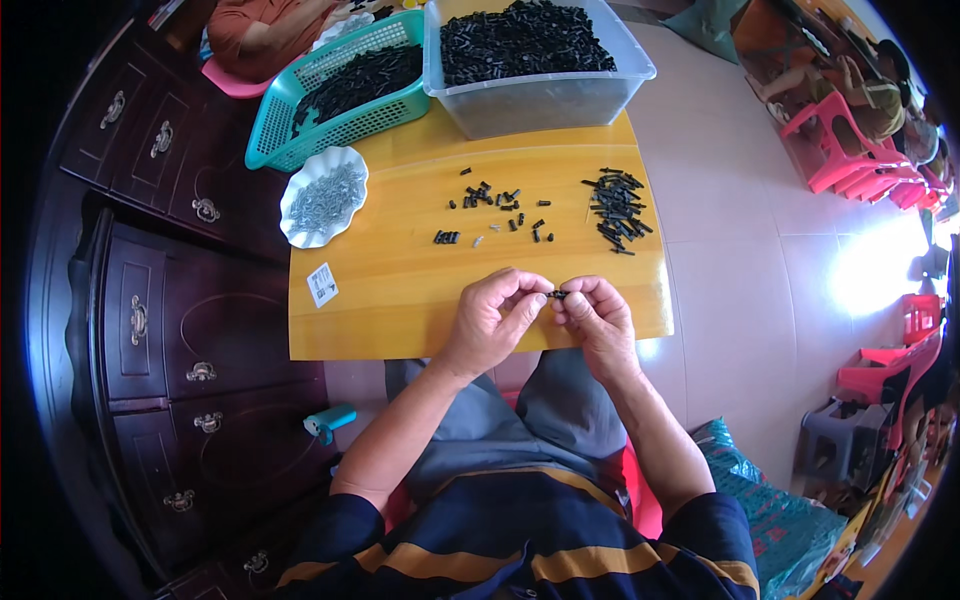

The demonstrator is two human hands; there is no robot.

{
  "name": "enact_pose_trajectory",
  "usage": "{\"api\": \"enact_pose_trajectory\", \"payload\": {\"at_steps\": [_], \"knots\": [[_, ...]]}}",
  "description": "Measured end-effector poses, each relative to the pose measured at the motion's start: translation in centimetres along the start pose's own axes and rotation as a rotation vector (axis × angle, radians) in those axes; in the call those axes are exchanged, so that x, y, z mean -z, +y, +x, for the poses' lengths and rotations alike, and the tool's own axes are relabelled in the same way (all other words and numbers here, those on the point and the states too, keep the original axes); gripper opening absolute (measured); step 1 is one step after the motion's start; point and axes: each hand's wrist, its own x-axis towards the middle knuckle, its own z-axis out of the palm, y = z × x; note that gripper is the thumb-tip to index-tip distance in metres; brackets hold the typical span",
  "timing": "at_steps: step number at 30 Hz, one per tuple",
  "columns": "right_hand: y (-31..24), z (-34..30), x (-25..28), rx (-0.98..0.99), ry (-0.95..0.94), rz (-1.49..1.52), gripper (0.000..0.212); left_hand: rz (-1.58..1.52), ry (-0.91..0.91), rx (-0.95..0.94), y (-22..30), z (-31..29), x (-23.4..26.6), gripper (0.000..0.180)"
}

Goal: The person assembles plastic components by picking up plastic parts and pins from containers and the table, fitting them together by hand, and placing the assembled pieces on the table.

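Fingertips of my left hand [500,315] and my right hand [600,322] meet above the table's near edge. Pinched between them is a small black cylindrical part [558,294], mostly covered by the fingers. Beyond the hands lie scattered short black pieces [513,225], with a tight row of black pieces [447,238] to their left. A few tiny clear bits [478,241] rest beside that row. Over at the right edge sits a heap of longer black sticks [618,210], perhaps joined pieces; their exact kind is too small to tell.
A scalloped white dish [291,222] of clear small parts stands at the table's left. Behind it are a teal basket [262,140] and a translucent bin [540,112], both full of black pieces. A printed card [322,285] lies front left. Dark cabinets [230,330] flank the table.
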Motion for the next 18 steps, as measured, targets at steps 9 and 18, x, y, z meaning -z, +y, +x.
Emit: {"api": "enact_pose_trajectory", "payload": {"at_steps": [9, 18], "knots": [[0.0, 0.0, 0.0, 0.009, 0.001, -0.044, 0.011, -0.100, 0.013, 0.088, -0.6, -0.1, -0.6, 0.010], [0.4, 0.0, 0.2, 0.099, -0.014, -0.171, 0.007, -0.186, 0.030, 0.147, -1.4, -0.3, -0.7, 0.008]]}}
